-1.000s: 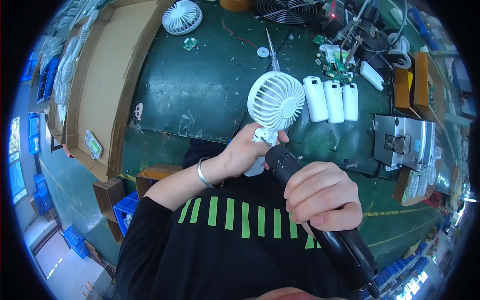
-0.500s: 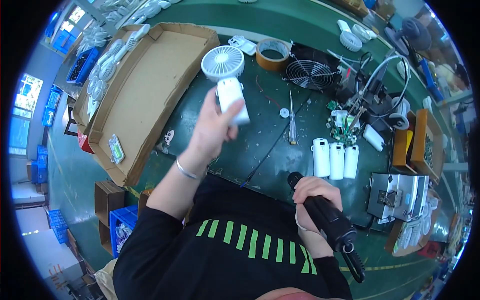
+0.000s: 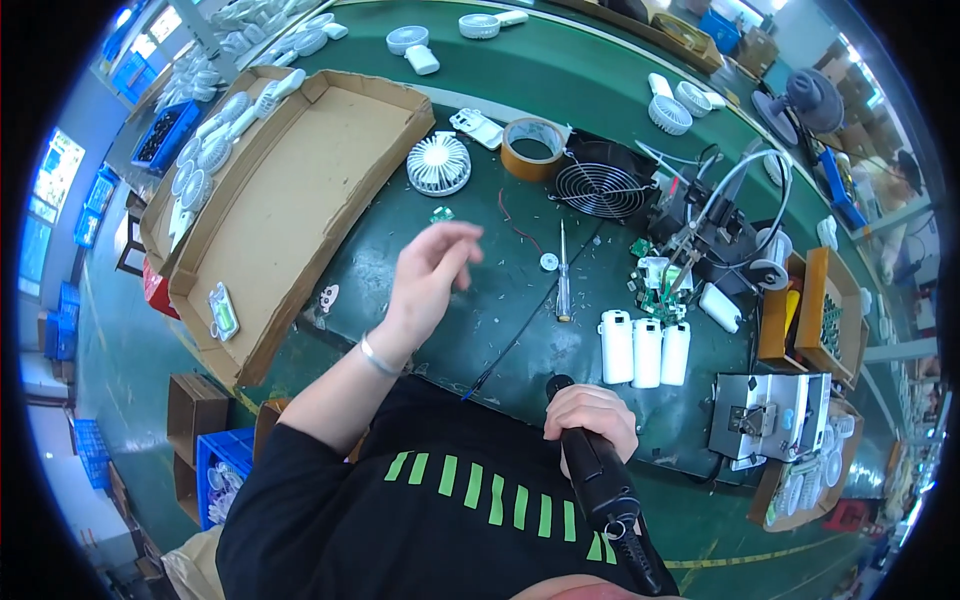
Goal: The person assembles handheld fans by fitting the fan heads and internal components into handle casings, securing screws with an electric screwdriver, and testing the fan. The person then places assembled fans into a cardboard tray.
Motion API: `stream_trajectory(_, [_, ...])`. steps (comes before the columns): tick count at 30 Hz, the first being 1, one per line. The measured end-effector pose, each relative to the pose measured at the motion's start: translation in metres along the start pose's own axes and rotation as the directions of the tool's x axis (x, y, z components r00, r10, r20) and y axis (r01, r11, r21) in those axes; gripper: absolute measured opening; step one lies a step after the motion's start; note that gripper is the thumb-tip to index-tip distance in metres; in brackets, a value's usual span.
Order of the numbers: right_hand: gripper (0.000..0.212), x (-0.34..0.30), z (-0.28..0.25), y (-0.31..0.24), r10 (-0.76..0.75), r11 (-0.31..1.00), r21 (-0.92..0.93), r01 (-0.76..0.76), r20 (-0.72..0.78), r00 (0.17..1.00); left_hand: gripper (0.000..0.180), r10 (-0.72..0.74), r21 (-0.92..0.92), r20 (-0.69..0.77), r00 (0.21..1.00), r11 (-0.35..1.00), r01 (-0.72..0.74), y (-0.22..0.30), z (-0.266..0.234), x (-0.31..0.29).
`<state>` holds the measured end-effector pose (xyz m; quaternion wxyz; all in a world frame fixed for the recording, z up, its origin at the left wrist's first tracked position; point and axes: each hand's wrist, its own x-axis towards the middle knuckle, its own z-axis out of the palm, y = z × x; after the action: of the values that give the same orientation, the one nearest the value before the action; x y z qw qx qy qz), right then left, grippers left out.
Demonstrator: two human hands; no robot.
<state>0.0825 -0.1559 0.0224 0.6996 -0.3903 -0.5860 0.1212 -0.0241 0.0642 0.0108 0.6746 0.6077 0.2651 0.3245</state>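
Observation:
My left hand [image 3: 425,285] is over the table with its fingers loosely bent and apart, holding nothing. Just beyond its fingertips lies a small green circuit board [image 3: 441,214], and farther off a round white fan head [image 3: 438,165]. Close to my body, my right hand [image 3: 592,420] is wrapped round a black electric screwdriver [image 3: 594,465], with a cord at its lower end. Several white handle shells [image 3: 645,350] stand in a row right of centre. A hand screwdriver [image 3: 564,280] lies near a small white disc [image 3: 549,262]. On the green belt beyond rests a white handheld fan [image 3: 412,48].
A long cardboard tray [image 3: 290,190] fills the left side, beside more white fans. At the back are a tape roll [image 3: 532,150] and a black fan with a wire guard [image 3: 603,185]. A cable-strewn fixture [image 3: 710,215], wooden boxes [image 3: 825,310] and a metal device [image 3: 770,415] occupy the right.
My left hand has let go of the white handheld fan, and one now lies on the green belt. The fan head and circuit board have come into sight. My view has shifted slightly.

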Motion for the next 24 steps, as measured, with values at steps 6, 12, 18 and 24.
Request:
stream_trajectory(6, [0.02,-0.005,-0.001,0.002,-0.007,1.0,-0.029,0.005,-0.053,0.999,0.019,0.573,0.803,-0.171,0.801,0.552,-0.224,0.042,-0.094,-0.064])
stream_trajectory(12, [0.022,-0.02,0.017,-0.001,-0.06,0.994,-0.097,0.047,-0.138,0.989,0.067,0.783,0.754,-0.519,0.342,0.231,0.615,0.033,-0.251,-0.142])
stream_trajectory(18, [0.016,-0.02,0.022,-0.002,-0.152,0.979,-0.155,0.132,-0.126,0.98,0.048,-0.424,-0.624,-0.547,0.722,0.781,-0.013,0.011,-0.251,-0.178])
stream_trajectory(24, [0.018,-0.012,0.011,-0.004,-0.146,0.978,-0.127,0.167,0.162,0.976,0.049,-0.245,-0.556,-0.578,0.778,0.816,-0.156,0.018,-0.231,-0.193])
